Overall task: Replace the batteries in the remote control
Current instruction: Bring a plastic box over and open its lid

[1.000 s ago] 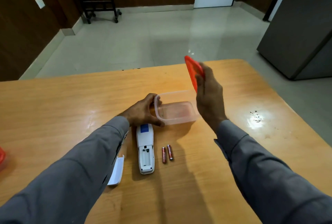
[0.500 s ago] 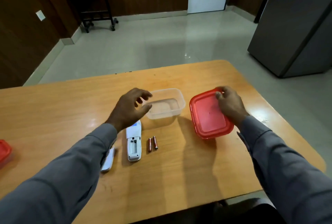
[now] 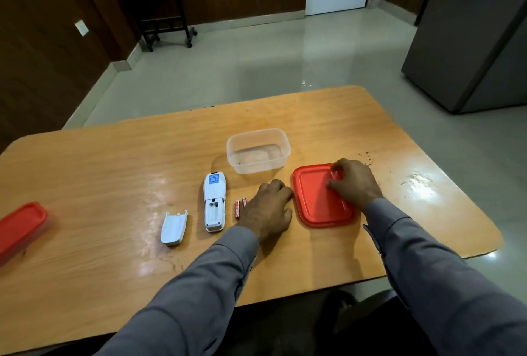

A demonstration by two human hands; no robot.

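The white remote (image 3: 214,207) lies face down on the wooden table (image 3: 114,173), its battery bay open and holding nothing. Its detached back cover (image 3: 174,227) lies just to the left. Two small red batteries (image 3: 239,207) lie side by side right of the remote. My left hand (image 3: 268,210) rests on the table against the batteries' right side, fingers loosely bent, and partly hides one of them. My right hand (image 3: 353,181) rests with bent fingertips on the red lid (image 3: 316,204), which lies flat on the table.
A clear plastic tub (image 3: 258,150) stands open behind the batteries. A second tub with a red lid (image 3: 20,224) sits at the table's left edge. Crumbs and a glare patch (image 3: 419,181) mark the right side. A grey cabinet (image 3: 470,41) stands beyond the table.
My right hand set the red lid flat on the table to the right. My left hand left the clear tub and came down beside the batteries.
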